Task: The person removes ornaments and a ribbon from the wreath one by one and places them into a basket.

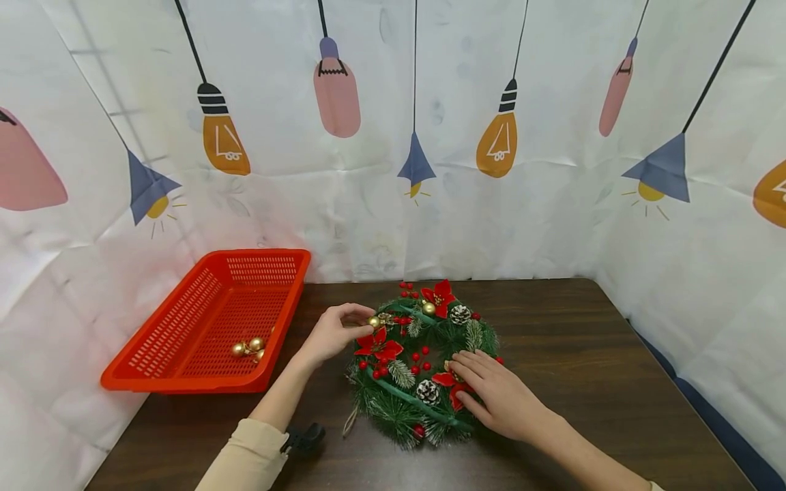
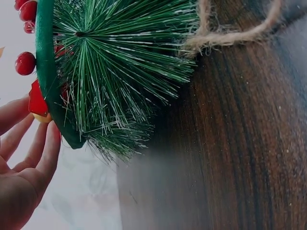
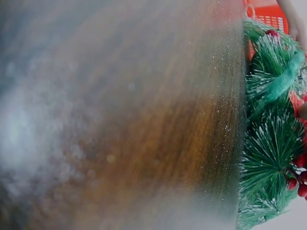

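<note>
A green pine wreath (image 1: 393,409) with a green ribbon lies on the table. Red poinsettias (image 1: 379,345), pinecones (image 1: 428,391) and red berries (image 1: 425,350) decorate it. At its upper left, my left hand (image 1: 339,331) pinches a small gold ball ornament (image 1: 374,321) between thumb and fingers. In the left wrist view, the fingertips (image 2: 50,139) reach behind the ribbon, partly hidden by a red petal. My right hand (image 1: 500,392) rests on the wreath's right side with its fingers extended, over a poinsettia (image 1: 455,391). Another gold ball (image 1: 428,309) sits near the wreath's top.
A red plastic basket (image 1: 202,327) stands at the table's left, with several gold balls (image 1: 256,344) inside. From the wreath's lower left hangs a twine loop (image 1: 349,423). Behind the dark wooden table (image 1: 552,327) is a white curtain (image 1: 368,225) printed with lamps.
</note>
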Action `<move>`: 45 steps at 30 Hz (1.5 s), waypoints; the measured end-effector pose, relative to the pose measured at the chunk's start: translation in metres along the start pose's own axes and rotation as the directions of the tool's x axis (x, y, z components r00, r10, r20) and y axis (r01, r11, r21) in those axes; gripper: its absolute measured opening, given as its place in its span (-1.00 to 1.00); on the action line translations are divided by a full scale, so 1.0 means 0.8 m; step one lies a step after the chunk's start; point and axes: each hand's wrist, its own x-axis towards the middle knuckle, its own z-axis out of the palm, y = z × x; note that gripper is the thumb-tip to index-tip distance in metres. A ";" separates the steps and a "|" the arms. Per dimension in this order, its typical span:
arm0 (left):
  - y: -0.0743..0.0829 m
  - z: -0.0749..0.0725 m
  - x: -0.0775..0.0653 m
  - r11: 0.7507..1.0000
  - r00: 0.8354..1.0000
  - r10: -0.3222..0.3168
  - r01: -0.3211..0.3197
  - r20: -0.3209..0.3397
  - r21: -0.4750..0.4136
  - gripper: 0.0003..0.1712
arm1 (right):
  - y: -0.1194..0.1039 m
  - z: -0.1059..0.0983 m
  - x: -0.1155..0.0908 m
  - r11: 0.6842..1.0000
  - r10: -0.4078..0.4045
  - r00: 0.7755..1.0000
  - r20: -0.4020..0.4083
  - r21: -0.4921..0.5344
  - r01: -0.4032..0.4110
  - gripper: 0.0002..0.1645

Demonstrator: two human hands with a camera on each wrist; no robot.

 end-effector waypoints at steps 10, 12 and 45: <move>-0.004 0.005 0.007 1.000 0.999 0.022 -0.022 0.039 0.007 -0.65 | 0.002 0.001 0.000 1.000 -0.004 1.000 -0.007 -0.001 0.004 -0.41; -0.004 0.005 0.008 1.000 0.999 0.017 -0.018 0.041 0.012 -0.67 | 0.002 0.001 0.000 1.000 -0.005 1.000 -0.008 -0.001 0.005 -0.41; 0.022 0.016 0.019 0.995 0.990 0.089 -0.094 0.108 0.038 -0.67 | 0.000 0.000 -0.001 1.000 0.001 1.000 0.011 -0.013 -0.001 -0.40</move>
